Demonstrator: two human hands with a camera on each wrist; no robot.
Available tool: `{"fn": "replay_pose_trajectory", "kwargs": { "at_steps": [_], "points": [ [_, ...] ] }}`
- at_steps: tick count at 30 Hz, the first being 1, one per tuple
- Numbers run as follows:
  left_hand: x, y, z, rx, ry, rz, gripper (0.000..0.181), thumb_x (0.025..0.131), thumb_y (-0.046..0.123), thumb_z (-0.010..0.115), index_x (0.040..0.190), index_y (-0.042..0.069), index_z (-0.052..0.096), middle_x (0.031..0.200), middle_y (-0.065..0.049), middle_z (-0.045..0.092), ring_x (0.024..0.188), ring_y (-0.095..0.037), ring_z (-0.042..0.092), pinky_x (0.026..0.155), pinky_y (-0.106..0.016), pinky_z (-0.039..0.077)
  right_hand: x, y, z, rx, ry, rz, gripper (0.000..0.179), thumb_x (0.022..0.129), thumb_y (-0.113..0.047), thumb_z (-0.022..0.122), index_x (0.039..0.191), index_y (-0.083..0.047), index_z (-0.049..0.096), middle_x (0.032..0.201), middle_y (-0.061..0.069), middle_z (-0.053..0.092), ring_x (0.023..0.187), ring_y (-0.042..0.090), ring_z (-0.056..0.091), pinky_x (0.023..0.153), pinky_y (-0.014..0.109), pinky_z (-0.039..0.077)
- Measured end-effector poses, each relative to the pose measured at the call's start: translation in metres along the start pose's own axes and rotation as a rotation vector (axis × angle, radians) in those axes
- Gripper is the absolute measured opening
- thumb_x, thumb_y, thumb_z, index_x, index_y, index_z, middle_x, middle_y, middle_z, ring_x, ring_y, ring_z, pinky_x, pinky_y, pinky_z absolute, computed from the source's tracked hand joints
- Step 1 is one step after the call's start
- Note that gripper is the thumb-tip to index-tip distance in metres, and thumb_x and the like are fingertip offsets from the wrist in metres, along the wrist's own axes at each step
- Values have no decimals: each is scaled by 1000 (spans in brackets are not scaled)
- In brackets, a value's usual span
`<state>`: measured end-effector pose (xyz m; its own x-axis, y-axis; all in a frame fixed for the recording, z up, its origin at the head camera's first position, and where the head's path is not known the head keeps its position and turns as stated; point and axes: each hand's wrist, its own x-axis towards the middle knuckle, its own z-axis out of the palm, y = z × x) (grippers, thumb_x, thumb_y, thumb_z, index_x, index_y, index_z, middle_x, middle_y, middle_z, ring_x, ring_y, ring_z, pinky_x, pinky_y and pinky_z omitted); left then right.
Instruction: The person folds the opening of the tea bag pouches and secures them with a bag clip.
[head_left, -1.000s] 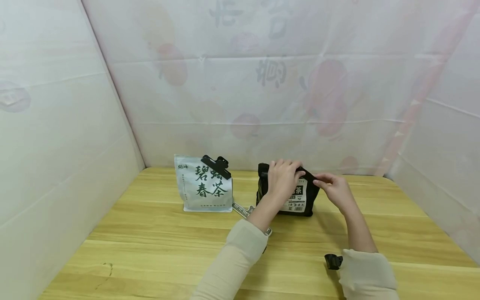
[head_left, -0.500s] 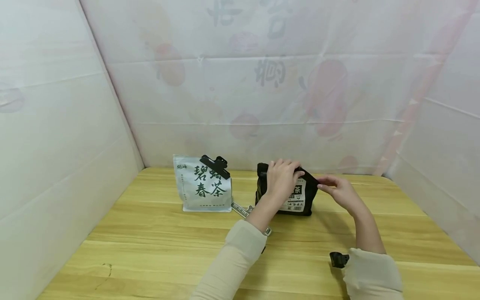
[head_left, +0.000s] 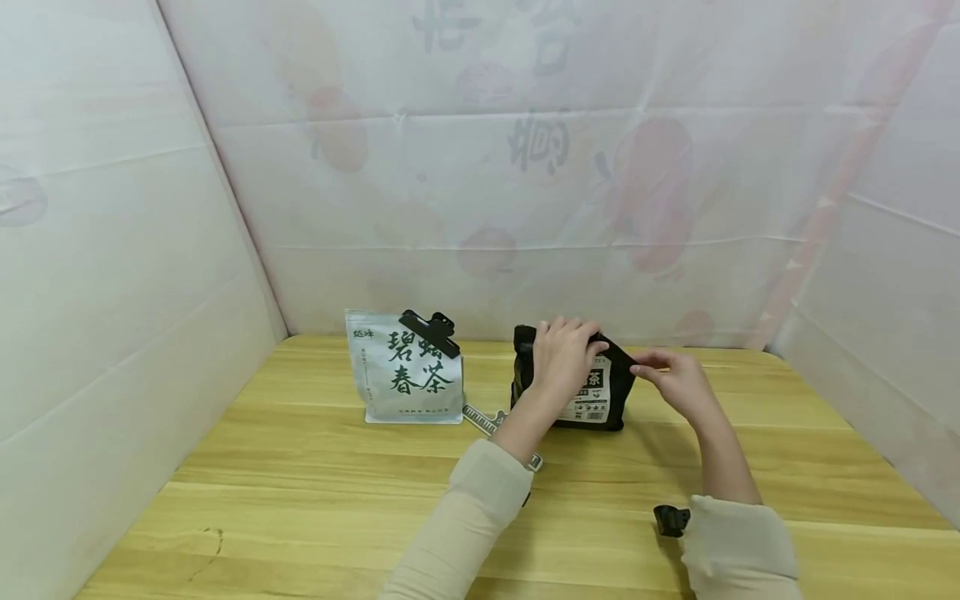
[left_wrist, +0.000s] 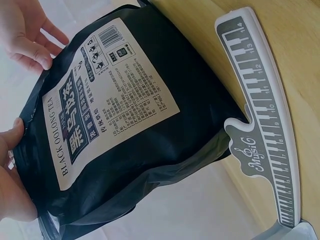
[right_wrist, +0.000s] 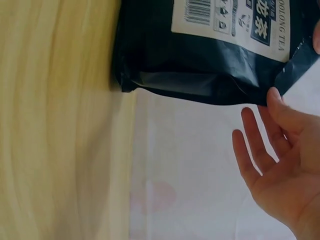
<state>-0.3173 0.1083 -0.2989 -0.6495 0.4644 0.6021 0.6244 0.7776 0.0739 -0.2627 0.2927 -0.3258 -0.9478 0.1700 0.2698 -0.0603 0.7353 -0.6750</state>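
A black bag of oolong tea (left_wrist: 165, 60) with a cream label stands on the wooden table. My left hand (head_left: 564, 354) grips its folded top edge, thumb in front and fingers over the back. At the bag's upper right corner, my right hand (head_left: 675, 382) pinches the fold between thumb and index finger. In the right wrist view the other fingers of that right hand (right_wrist: 280, 155) are spread apart from the bag. A ruler (left_wrist: 265, 115) with piano keys and the word "Music" lies beside the bag, partly covered by the left forearm in the head view.
A pale blue tea bag (head_left: 408, 387) stands on the left, with a black clip (head_left: 432, 332) set aslant on its upper right corner. Another black clip (head_left: 670, 521) lies by the right sleeve. White printed cloth (head_left: 480, 183) encloses the table's back and sides.
The right hand shifted slightly right and back while keeping to the bag's corner. The left hand stays on the top fold, and the bag stands in the same place.
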Motion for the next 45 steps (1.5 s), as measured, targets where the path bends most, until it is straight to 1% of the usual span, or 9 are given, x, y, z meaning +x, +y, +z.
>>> {"fn": "replay_pose_trajectory", "kwargs": {
  "at_steps": [6,10,16,19,21,26,30,34,45],
  "points": [
    [0,1,0,7,2,3,27,87,49,51,104,33,65,94,17,61,80,-5,50,71,-21,33,1,-1,3,-19,52,7,29,89,-25,62,97,3,66,97,19,65,90,34,56,66,37,41],
    [-1,1,0,10,5,6,27,88,49,51,105,34,65,94,17,61,81,-5,50,71,-21,33,1,-2,3,-30,60,-8,25,89,-22,63,95,2,67,95,18,66,89,35,57,66,38,42],
    [-1,0,0,4,10,3,27,88,49,50,105,34,65,95,18,61,83,-4,50,72,-21,33,-2,-3,-2,21,-49,-37,32,92,-25,57,108,3,61,108,22,60,104,42,53,79,53,45],
    [-1,-1,0,8,13,4,27,87,50,50,104,34,65,95,18,61,83,-4,50,72,-21,33,-3,-7,-3,96,-101,-36,40,94,-29,54,118,2,56,117,23,55,111,42,48,85,56,41],
    [-1,-1,0,11,12,6,27,87,50,50,104,34,65,95,18,61,83,-4,50,72,-21,33,-2,-11,-1,132,-102,-51,43,94,-29,54,122,2,53,119,23,54,111,41,48,86,54,42],
    [0,0,0,11,8,4,27,88,49,51,105,34,66,96,17,62,83,-5,51,72,-22,34,0,-25,10,158,-35,-137,38,94,-22,55,121,5,55,115,22,57,104,32,54,81,29,47],
    [0,1,-1,15,5,-6,26,88,48,52,104,33,66,96,16,62,84,-5,51,72,-22,34,1,-33,19,162,41,-201,30,93,-15,56,115,6,58,109,21,60,96,17,57,75,13,44],
    [0,1,0,14,-2,-15,25,88,47,52,104,33,66,97,16,62,84,-5,51,73,-22,34,1,-36,23,150,103,-233,24,91,-10,58,110,5,61,104,20,62,90,10,57,72,10,43],
    [0,4,-1,36,-8,-43,25,88,48,51,103,35,66,95,17,61,81,-5,49,72,-22,33,4,-36,29,121,193,-240,14,88,-7,61,97,3,65,91,16,65,85,27,60,69,12,43]
  ]
}}
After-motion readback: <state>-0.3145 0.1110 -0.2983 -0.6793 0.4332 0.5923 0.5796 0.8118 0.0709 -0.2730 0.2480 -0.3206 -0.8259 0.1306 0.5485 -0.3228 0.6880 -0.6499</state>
